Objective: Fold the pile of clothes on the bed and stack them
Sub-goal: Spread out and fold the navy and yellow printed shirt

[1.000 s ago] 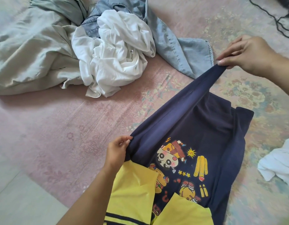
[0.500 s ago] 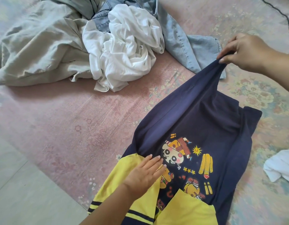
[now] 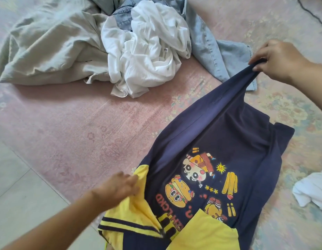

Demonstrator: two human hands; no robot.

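A navy T-shirt [image 3: 238, 141] with yellow sleeves and a cartoon print lies face up on the pink bedcover [image 3: 80, 134]. My right hand [image 3: 277, 60] pinches its far hem corner and holds that edge lifted and taut. My left hand [image 3: 118, 188], slightly blurred, grips the bunched left yellow sleeve [image 3: 136, 215] at the near side. The unfolded pile sits at the back: a crumpled white garment [image 3: 147, 56], a beige garment [image 3: 48, 51] to its left and denim jeans [image 3: 216, 55] to its right.
Another white cloth [image 3: 312, 190] lies at the right edge of the bed. The bed's edge runs diagonally at the lower left, with pale floor tiles [image 3: 15, 195] beyond it. A black cable [image 3: 312, 13] crosses the far right corner.
My left hand let go of the shirt's side edge, pressed flat on the yellow sleeve, and now grips that sleeve, bunching it. My right hand keeps hold of the hem corner.
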